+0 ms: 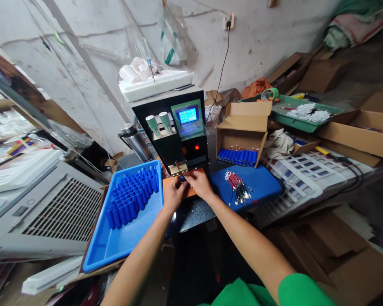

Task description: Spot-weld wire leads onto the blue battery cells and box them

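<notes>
My left hand and my right hand meet over an orange pad just below the tip of a black spot-welding machine. Both hands pinch a small blue cell between their fingertips, right under the machine's electrodes. A blue tray with several upright blue cells lies left of my left hand. Right of my right hand, a bundle of red wires rests on a blue mat.
An open cardboard box holds a row of blue cells behind the mat. A steel jug stands left of the machine. A green tray, more cardboard boxes and a printed sheet fill the right side. A grey fan unit sits at left.
</notes>
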### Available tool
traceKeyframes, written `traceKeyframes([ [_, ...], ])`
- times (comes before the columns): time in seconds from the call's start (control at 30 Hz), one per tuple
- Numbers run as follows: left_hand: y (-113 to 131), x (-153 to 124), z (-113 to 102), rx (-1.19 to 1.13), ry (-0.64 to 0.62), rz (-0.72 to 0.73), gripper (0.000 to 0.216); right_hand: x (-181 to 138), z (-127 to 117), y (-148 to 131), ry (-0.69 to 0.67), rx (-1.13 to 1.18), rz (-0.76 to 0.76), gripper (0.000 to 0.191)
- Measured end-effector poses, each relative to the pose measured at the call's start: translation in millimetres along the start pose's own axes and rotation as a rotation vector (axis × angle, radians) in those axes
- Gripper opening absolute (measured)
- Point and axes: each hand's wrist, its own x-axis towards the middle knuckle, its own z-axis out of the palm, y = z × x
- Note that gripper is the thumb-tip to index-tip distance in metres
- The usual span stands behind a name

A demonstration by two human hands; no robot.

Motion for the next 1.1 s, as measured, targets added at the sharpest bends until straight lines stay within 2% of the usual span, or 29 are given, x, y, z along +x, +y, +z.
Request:
traceKeyframes([
  [0.2,8,1,-2,0.029,0.006,-0.019,0.024,0,-3,-6,-0.069,0.211,0.062,0.037],
  [0.33,14,-2,-14,0.015,-0.028,-0.045,0.031,0,-6,-10,-0.085,0.307,0.118,0.037],
  [0.43,15,-10,-25,0.151,-0.058,-0.090,0.029,0,-8,-10,-0.080,0.348,0.133,0.036],
  [0.53,17,-18,-32,0.307,-0.142,-0.067,0.025,0,-9,-9,-0.068,0.382,0.117,0.037],
  [0.6,18,-22,-32,0.339,-0.178,-0.029,0.023,0,-9,-10,-0.054,0.404,0.108,0.037],
  [0.7,15,-23,-29,0.339,-0.166,-0.014,0.019,1,-8,-9,-0.023,0.421,0.119,0.036],
  [0.87,4,-22,-29,0.325,-0.119,-0.002,0.018,0,-9,-6,-0.043,0.341,0.096,0.034],
  [1.1,7,-22,-27,0.386,-0.119,0.130,0.018,-16,-8,-6,-0.209,-0.074,-0.133,0.015],
])
